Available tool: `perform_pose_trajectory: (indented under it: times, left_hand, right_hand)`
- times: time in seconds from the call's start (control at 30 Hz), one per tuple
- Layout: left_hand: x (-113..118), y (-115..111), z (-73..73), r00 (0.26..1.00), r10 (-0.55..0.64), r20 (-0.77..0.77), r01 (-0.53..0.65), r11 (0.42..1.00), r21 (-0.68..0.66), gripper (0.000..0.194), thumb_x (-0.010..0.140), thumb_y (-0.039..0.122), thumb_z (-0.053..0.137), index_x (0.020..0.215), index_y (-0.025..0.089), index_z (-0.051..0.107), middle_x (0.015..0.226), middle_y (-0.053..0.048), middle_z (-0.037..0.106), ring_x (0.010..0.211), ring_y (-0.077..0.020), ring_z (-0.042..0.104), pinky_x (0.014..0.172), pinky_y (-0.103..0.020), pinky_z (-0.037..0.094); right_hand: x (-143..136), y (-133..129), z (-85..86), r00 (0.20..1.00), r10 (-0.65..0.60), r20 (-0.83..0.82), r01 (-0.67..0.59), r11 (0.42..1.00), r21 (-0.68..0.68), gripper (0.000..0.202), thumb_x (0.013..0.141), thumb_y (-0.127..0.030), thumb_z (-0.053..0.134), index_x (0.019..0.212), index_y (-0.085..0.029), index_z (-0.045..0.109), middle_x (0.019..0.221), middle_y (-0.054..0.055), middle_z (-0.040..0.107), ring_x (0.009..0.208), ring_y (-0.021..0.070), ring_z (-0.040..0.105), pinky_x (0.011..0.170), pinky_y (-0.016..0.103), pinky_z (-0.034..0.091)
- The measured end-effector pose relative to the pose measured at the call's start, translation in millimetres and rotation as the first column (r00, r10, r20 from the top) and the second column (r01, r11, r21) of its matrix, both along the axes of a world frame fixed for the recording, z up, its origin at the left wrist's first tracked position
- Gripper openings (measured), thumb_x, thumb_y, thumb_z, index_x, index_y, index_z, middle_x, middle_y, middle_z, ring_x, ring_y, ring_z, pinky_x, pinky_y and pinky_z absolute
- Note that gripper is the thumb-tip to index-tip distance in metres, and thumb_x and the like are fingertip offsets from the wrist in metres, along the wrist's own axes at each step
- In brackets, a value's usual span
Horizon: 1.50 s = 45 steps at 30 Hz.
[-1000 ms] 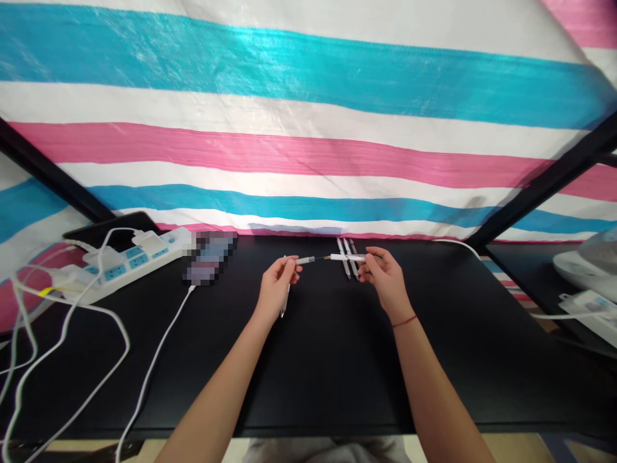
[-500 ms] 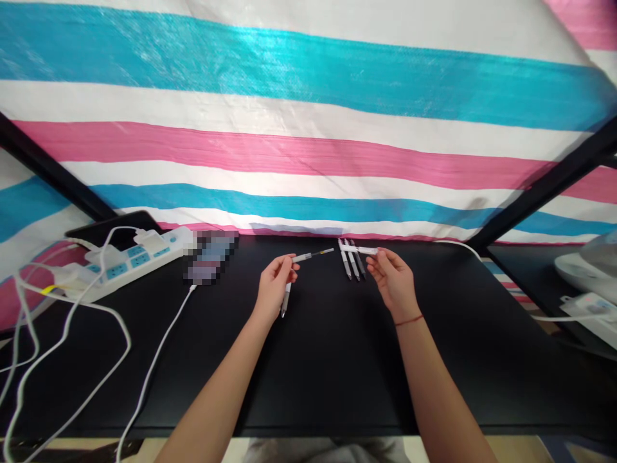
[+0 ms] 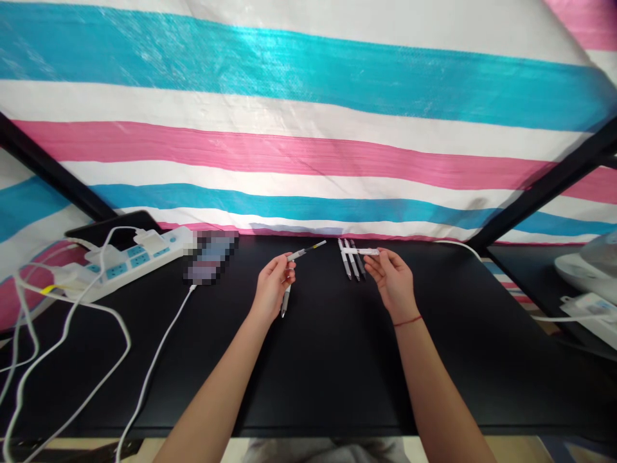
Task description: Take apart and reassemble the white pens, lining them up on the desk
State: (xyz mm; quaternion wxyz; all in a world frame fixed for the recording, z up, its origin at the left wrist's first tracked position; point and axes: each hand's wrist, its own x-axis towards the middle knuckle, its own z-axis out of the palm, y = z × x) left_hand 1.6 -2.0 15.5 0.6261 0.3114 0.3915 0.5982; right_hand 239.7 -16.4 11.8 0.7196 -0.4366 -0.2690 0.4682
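My left hand [image 3: 272, 286] is closed on a pen's grip section [image 3: 297, 254], and a thin refill [image 3: 317, 245] sticks out of it toward the right, tilted slightly up. Pinched in my right hand [image 3: 396, 280] is a white pen barrel [image 3: 357, 251], held level and pointing left. The two pen parts are apart, with a gap between them. Behind the barrel, several pens [image 3: 347, 265] lie side by side on the black table. Another pen [image 3: 286, 301] lies beside my left hand, its upper end hidden by the fingers.
A blurred-out phone [image 3: 211, 257] on a white cable [image 3: 164, 347] lies to the left. Beyond it stands a white power strip [image 3: 144, 257] with plugs and looping cords. A striped sheet [image 3: 308, 154] hangs along the table's [image 3: 337, 360] back edge. Black frame bars [image 3: 540, 186] slant at the sides.
My left hand has shifted slightly left, and the refill tip has drawn away from the barrel and tilts up more. My right hand has barely moved.
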Motion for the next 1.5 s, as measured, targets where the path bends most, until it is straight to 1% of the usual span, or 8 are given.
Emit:
perform_pose_trajectory:
  times: [0.1,0.27,0.4,0.53,0.73,0.93,1.2,1.5]
  left_hand:
    - [0,0,-2.4,0.999,0.007,-0.042,-0.006,1.0,0.021,0.031,0.07,0.037,0.069,0.091,0.015,0.064,0.072,-0.001,0.06,0.057,-0.0066,0.051,0.055,-0.02,0.042]
    - [0,1,-6.0,0.985,0.016,-0.169,-0.003,0.997,0.077,0.033,0.072,0.039,0.067,0.093,0.014,0.065,0.073,-0.002,0.06,0.057,-0.0068,0.051,0.055,-0.019,0.041]
    - [1,0,-7.0,0.971,0.014,-0.239,0.012,0.994,0.109,0.034,0.074,0.04,0.064,0.094,0.013,0.065,0.074,-0.003,0.06,0.058,-0.0077,0.05,0.055,-0.02,0.041]
    - [1,-1,-6.0,0.957,0.007,-0.288,0.024,0.994,0.104,0.035,0.075,0.041,0.063,0.095,0.014,0.064,0.075,-0.003,0.06,0.059,-0.0089,0.05,0.056,-0.021,0.041]
    - [3,-2,-4.1,0.946,-0.002,-0.324,0.034,0.995,0.096,0.036,0.073,0.043,0.064,0.095,0.015,0.065,0.075,-0.004,0.061,0.06,-0.0102,0.051,0.056,-0.021,0.041]
    - [3,-2,-4.3,0.944,-0.007,-0.33,0.044,0.994,0.104,0.037,0.074,0.044,0.063,0.096,0.014,0.065,0.075,-0.004,0.061,0.059,-0.0101,0.051,0.056,-0.022,0.041]
    - [4,-3,-4.7,0.924,-0.009,-0.382,0.059,0.991,0.121,0.037,0.074,0.045,0.063,0.095,0.015,0.065,0.074,-0.004,0.062,0.06,-0.0112,0.052,0.057,-0.023,0.042]
    - [4,-3,-4.1,0.925,0.028,-0.38,0.022,0.992,0.126,0.036,0.074,0.045,0.062,0.094,0.015,0.066,0.073,-0.003,0.062,0.059,-0.0098,0.052,0.057,-0.022,0.042]
  right_hand:
    - [-1,0,0.6,1.0,-0.003,0.003,0.003,1.0,0.011,0.03,0.066,-0.038,0.075,0.084,-0.018,0.062,0.075,0.002,0.069,0.075,0.0172,0.069,0.065,0.025,0.056]
    - [-3,-1,2.7,0.999,-0.024,0.021,0.024,0.999,0.022,0.031,0.065,-0.039,0.075,0.083,-0.017,0.061,0.073,0.002,0.068,0.072,0.0175,0.069,0.064,0.025,0.056]
    - [-5,-2,3.7,0.994,-0.064,0.087,0.063,0.998,0.011,0.032,0.067,-0.04,0.074,0.084,-0.016,0.061,0.072,0.003,0.068,0.072,0.0186,0.069,0.064,0.026,0.056]
    - [-8,-1,3.2,0.988,-0.071,0.138,0.07,0.997,0.01,0.031,0.069,-0.04,0.072,0.085,-0.015,0.061,0.072,0.004,0.067,0.071,0.0189,0.069,0.064,0.027,0.056]
    - [-8,-1,1.2,0.98,-0.069,0.186,0.067,0.998,0.013,0.031,0.07,-0.041,0.071,0.085,-0.017,0.061,0.073,0.003,0.067,0.07,0.0196,0.069,0.061,0.029,0.057]
    - [-6,0,1.0,0.977,-0.092,0.192,0.089,0.996,0.026,0.03,0.07,-0.04,0.071,0.086,-0.016,0.062,0.072,0.003,0.067,0.067,0.0175,0.069,0.059,0.025,0.056]
    - [-12,-2,-1.1,0.967,-0.04,0.25,0.032,0.999,0.037,0.027,0.073,-0.038,0.068,0.087,-0.016,0.062,0.073,0.003,0.067,0.068,0.0185,0.069,0.058,0.027,0.056]
    - [-6,-1,2.5,0.979,-0.088,0.183,0.082,0.996,0.037,0.028,0.07,-0.038,0.07,0.085,-0.016,0.062,0.069,0.002,0.065,0.063,0.0154,0.067,0.054,0.022,0.054]
